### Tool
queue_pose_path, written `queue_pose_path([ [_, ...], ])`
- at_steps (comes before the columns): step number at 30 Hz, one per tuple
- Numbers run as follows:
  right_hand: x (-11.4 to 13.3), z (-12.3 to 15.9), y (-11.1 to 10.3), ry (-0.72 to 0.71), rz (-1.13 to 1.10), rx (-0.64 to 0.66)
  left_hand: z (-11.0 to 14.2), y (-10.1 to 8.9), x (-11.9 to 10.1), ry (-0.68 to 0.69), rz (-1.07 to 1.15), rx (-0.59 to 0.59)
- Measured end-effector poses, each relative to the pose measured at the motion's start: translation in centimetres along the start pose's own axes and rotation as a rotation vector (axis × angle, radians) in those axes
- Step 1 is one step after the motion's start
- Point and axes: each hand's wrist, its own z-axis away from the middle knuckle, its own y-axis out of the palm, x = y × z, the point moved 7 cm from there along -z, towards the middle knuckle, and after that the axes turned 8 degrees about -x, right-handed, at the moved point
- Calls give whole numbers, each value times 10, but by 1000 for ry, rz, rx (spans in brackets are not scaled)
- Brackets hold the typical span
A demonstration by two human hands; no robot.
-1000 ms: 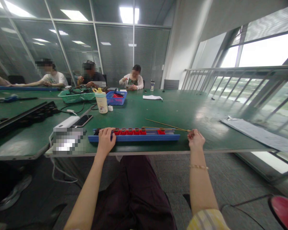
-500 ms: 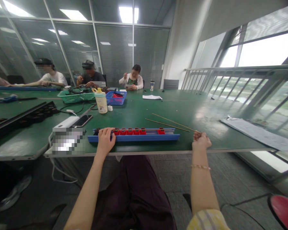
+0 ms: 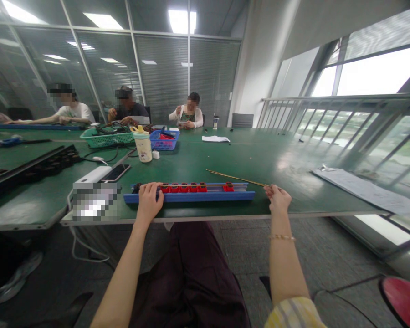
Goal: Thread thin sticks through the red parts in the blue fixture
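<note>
A long blue channel [image 3: 191, 197] lies along the table's near edge. Inside it sit several red blocks [image 3: 183, 187] in a row, with one red block [image 3: 228, 187] set apart to the right. A thin brass-coloured rod runs along over the row. My left hand [image 3: 150, 199] is closed over the channel's left end, fingers across its top and thumb on the near side. Right of the channel, my right hand [image 3: 279, 198] pinches the near end of thin brass rods [image 3: 235, 176] that slant away to the left; two nearly overlap there, and whether both are held I cannot tell.
A yellow-lidded cup [image 3: 144, 146], a blue basket [image 3: 164, 140] and a green basket [image 3: 105, 137] stand beyond. A phone [image 3: 116, 173] and a white box [image 3: 93, 175] lie at left, a clipboard with paper [image 3: 365, 187] at right. Several people sit across the table.
My right hand first moved right, swinging its rod away from the channel and clear of the one on the table. It has come back left, bringing the rods almost together. My left hand stays put.
</note>
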Motion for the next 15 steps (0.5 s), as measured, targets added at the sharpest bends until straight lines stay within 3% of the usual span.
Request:
queue_pose_path([
  [5, 11, -5, -4, -287, 219, -32, 0, 1, 1, -7, 10, 8],
  [10, 18, -11, -10, -404, 528, -22, 0, 0, 0, -3, 5, 0],
  [15, 24, -6, -7, -512, 778, 70, 0, 0, 0, -4, 8, 8],
])
